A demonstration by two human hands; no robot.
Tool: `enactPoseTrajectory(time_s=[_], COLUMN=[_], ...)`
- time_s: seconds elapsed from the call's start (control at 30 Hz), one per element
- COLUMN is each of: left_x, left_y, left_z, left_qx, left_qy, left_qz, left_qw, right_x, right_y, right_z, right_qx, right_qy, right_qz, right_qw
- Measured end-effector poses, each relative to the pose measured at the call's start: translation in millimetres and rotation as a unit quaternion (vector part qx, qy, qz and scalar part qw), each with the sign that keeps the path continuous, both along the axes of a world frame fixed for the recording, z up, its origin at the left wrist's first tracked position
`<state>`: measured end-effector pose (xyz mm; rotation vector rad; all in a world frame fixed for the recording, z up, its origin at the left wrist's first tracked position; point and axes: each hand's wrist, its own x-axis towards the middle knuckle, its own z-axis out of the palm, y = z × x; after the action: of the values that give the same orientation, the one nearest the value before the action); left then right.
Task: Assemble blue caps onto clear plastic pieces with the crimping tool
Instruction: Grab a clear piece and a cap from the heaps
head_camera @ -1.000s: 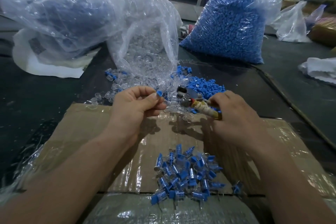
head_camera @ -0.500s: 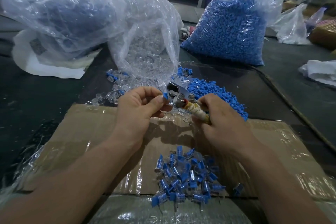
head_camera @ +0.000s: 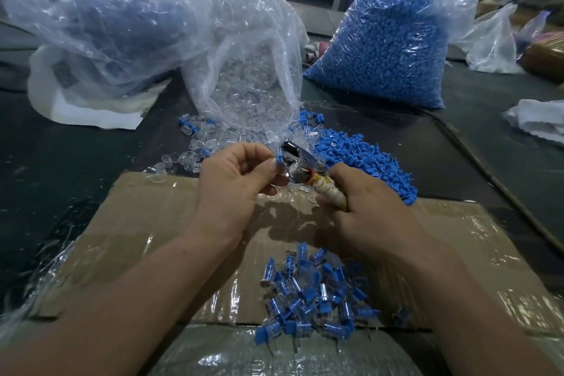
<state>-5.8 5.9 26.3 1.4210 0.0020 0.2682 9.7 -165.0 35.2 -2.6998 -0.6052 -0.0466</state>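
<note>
Your right hand (head_camera: 366,210) has swung in toward your left over the last second, bringing the tool (head_camera: 297,166) with it. Its metal head now sits right against what your left hand (head_camera: 235,183) holds up. That left hand pinches a blue cap (head_camera: 279,158) between thumb and forefinger, the other fingers curled in beneath. Whether a clear piece sits under the cap cannot be told from here. Your right fingers are wrapped round the tool's taped, yellowish handle, which slants down and to the right from the head. Whether the tool's jaws have closed on the cap is hidden. Just beyond the grip, loose clear pieces (head_camera: 195,149) spill from the bag of clear pieces (head_camera: 253,76), and just beyond your right hand lies a heap of loose blue caps (head_camera: 366,159). Farther behind that stands the full bag of blue caps (head_camera: 387,49). Nearer to you than the grip, on the taped cardboard (head_camera: 152,217), lies a pile of finished pieces (head_camera: 311,293), clear bodies with blue caps on.
</note>
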Motion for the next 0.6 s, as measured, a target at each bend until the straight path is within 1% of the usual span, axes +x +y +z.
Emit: enactPoseTrajectory(time_s=[0.1, 0.6], left_x=[-1.1, -3.3], left_y=[-2.4, -4.2], left_z=[0.4, 0.6], left_qx=[0.023, 0.054], left_qy=[-0.014, -0.012], left_qz=[0.016, 0.027], left_qw=[1.000, 0.998], right_x=[-0.2, 0.5], right_y=[1.8, 2.3], right_z=[1.4, 3.2], right_qx=[0.007, -0.017], right_qy=[0.005, 0.003], right_qz=[-0.005, -0.018], right_qw=[1.000, 1.000])
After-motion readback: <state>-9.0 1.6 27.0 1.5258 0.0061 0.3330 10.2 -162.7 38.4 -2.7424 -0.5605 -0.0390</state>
